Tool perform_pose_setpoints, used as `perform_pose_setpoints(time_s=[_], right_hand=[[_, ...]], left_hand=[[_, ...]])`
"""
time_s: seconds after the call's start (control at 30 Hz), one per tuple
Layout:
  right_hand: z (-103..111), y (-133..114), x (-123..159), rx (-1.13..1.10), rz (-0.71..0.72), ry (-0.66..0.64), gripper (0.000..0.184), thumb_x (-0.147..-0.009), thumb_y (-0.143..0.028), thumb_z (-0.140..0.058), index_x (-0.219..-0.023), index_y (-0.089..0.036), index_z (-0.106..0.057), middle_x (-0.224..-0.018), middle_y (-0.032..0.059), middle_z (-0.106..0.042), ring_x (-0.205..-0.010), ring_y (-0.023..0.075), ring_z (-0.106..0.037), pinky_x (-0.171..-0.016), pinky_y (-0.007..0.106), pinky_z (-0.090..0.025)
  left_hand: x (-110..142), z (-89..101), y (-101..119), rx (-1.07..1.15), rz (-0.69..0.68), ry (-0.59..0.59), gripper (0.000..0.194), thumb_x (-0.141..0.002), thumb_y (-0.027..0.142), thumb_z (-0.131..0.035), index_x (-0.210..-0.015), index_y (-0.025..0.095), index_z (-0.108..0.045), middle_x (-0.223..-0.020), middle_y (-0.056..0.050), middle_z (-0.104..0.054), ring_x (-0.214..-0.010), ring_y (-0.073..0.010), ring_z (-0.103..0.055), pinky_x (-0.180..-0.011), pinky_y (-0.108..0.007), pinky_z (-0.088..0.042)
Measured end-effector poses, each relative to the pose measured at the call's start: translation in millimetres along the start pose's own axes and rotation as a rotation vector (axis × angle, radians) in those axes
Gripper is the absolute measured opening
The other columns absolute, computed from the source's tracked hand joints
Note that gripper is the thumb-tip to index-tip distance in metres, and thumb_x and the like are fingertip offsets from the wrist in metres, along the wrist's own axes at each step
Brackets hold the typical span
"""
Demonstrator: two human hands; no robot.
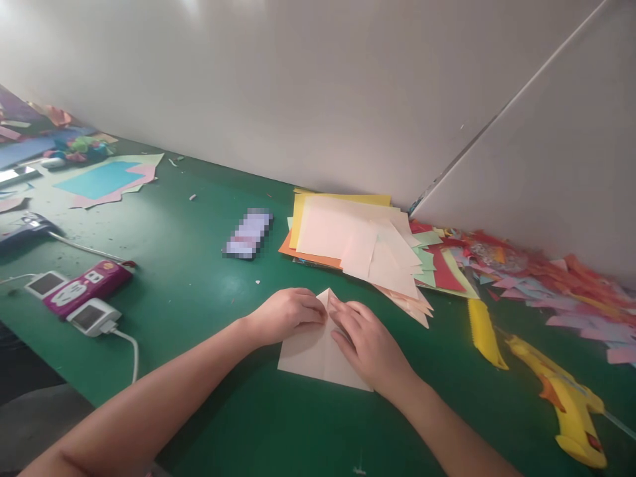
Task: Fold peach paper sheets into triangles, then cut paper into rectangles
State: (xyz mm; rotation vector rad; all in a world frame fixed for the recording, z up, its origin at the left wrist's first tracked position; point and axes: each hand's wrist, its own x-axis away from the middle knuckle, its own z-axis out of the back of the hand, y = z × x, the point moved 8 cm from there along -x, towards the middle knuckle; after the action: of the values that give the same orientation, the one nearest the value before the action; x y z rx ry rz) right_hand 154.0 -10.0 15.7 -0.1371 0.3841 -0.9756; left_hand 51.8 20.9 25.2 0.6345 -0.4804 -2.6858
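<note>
A pale cream sheet of paper (314, 356) lies on the green table with a crease running down its middle and its top corner folded to a point. My left hand (288, 317) rests on its upper left part, fingers curled and closed on the folded edge near the tip. Opposite it, my right hand (365, 338) presses the upper right side, its fingertips close to the same point. The fingertips of both hands almost meet at the crease. Part of the paper is hidden under them.
Behind the hands lies a stack of coloured paper (348, 225), with a phone (249, 233) to its left. A yellow cutter (484, 334), a yellow glue gun (561, 397) and paper scraps (561, 278) are at right. A purple power strip (87, 288) with plugged-in chargers sits left.
</note>
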Motion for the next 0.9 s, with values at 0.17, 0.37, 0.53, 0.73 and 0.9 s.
perform_pose_setpoints(time_s=[0.17,0.37,0.53,0.73,0.9], right_hand=[[-1.1,0.6,0.2,0.001,0.001,0.001,0.04,-0.093,-0.027,-0.041,-0.132,-0.019,-0.045,-0.134,0.0067,-0.052,-0.114,0.0225,-0.05,-0.091,0.039,-0.05],[-1.1,0.3,0.5,0.003,0.001,-0.006,0.042,-0.093,-0.028,-0.041,-0.134,-0.018,-0.042,-0.133,0.0079,-0.053,-0.113,0.0227,-0.05,-0.09,0.039,-0.05],[-1.5,0.1,0.6,-0.003,-0.001,-0.012,0.045,-0.093,-0.027,-0.04,-0.137,-0.019,-0.037,-0.134,0.0078,-0.052,-0.114,0.0222,-0.05,-0.091,0.038,-0.05],[-3.1,-0.9,-1.3,0.014,-0.008,-0.053,0.032,-0.094,-0.025,-0.039,-0.123,-0.022,-0.052,-0.141,0.004,-0.044,-0.112,0.022,-0.049,-0.09,0.038,-0.05],[-3.2,-2.7,-0.4,0.042,0.015,-0.046,0.031,-0.094,-0.024,-0.039,-0.12,-0.022,-0.054,-0.135,0.0048,-0.05,-0.113,0.0221,-0.048,-0.091,0.038,-0.049]], left_hand=[[-0.3,-0.4,0.6,0.01,0.014,-0.022,0.024,-0.093,0.021,-0.046,-0.088,0.017,-0.069,-0.096,-0.005,-0.069,-0.089,-0.0168,-0.058,-0.078,-0.027,-0.047],[-1.2,1.3,0.9,0.043,0.016,-0.043,0.025,-0.093,0.022,-0.045,-0.09,0.017,-0.069,-0.097,-0.005,-0.069,-0.089,-0.0175,-0.058,-0.08,-0.028,-0.047],[-1.2,3.4,-1.2,0.076,0.052,-0.041,0.02,-0.09,0.021,-0.051,-0.092,0.018,-0.07,-0.096,-0.005,-0.068,-0.089,-0.0176,-0.057,-0.08,-0.029,-0.047],[-1.0,11.8,-8.2,0.119,0.189,0.023,0.015,-0.085,0.025,-0.06,-0.086,0.021,-0.074,-0.113,-0.009,-0.057,-0.098,-0.0192,-0.057,-0.085,-0.032,-0.048],[1.1,10.4,-13.3,0.158,0.207,0.025,0.014,-0.083,0.025,-0.062,-0.088,0.025,-0.074,-0.13,-0.007,-0.051,-0.12,-0.0249,-0.047,-0.099,-0.037,-0.043]])
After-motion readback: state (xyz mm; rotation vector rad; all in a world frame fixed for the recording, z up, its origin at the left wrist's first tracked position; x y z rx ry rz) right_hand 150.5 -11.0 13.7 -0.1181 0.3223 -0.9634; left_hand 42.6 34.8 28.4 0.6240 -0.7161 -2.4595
